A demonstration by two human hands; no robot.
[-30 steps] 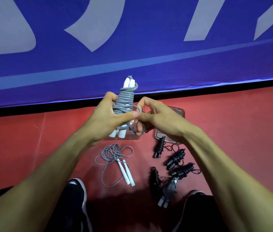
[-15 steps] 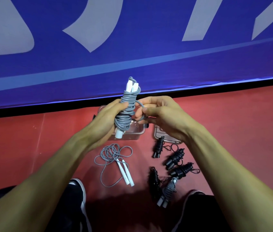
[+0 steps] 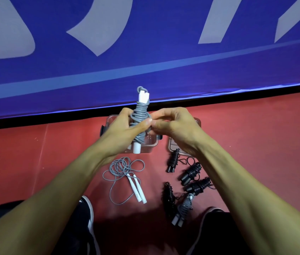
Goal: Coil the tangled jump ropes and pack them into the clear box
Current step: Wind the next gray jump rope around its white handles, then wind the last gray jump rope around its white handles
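A red floor (image 3: 256, 144) ran up to a blue banner. Over the clear box (image 3: 151, 146), the left hand (image 3: 121, 133) gripped the grey jump rope (image 3: 140, 122); the right hand (image 3: 173, 126) pinched its loose end, which might slip and unwind the coil.

L hand (image 3: 121, 133) grips coiled gray rope (image 3: 139, 118); R hand (image 3: 175, 126) pinches end.

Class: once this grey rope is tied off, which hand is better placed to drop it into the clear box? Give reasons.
Left. The left hand already grips the wound grey rope directly above the clear box; the right hand only pinches the cord's end.
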